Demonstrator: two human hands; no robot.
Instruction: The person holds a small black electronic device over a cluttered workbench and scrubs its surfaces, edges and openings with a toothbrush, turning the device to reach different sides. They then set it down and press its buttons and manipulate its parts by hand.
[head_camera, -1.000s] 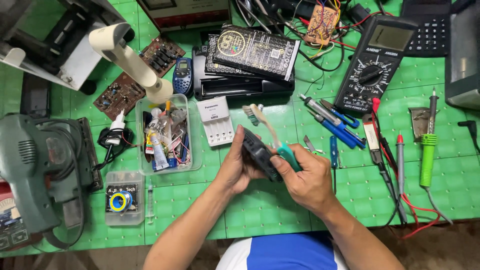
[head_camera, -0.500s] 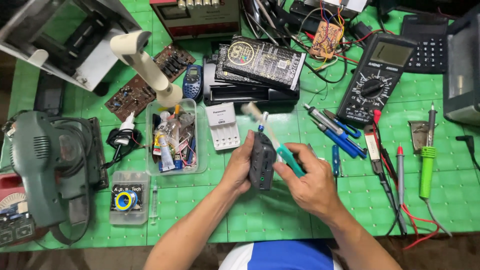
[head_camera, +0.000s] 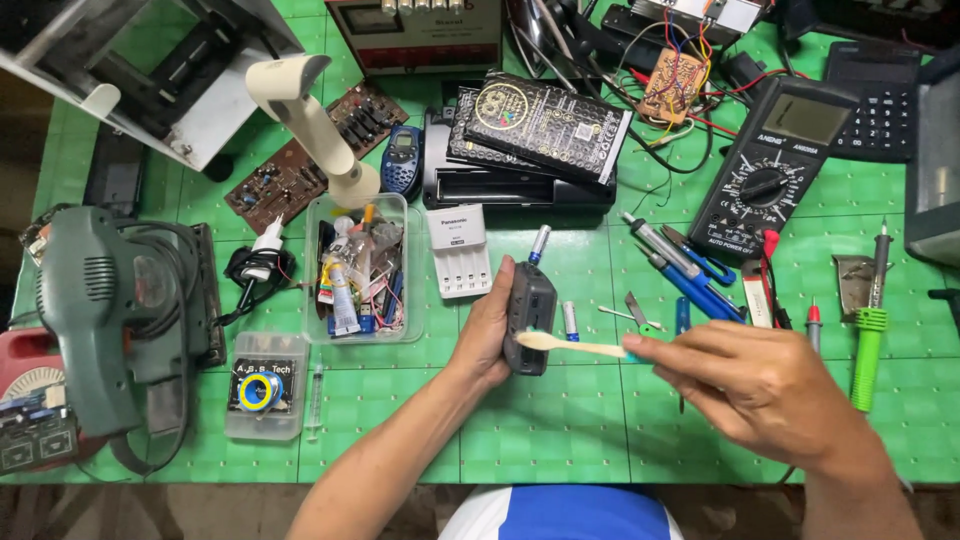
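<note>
Brushing appears to be in hand: 1 small dark device (head_camera: 529, 318) is clamped upright in the left hand (head_camera: 492, 335) above the green worktop (head_camera: 540, 430), and the head of 1 pale toothbrush (head_camera: 572, 346), pinched in the right hand (head_camera: 765, 385), is laid against its face. How much is cleaned cannot be told. 2 cylindrical cells (head_camera: 569, 321) are seen just beside the device, 1 white charger (head_camera: 459, 252) near it, 1 multimeter (head_camera: 775, 165) well apart.
</note>
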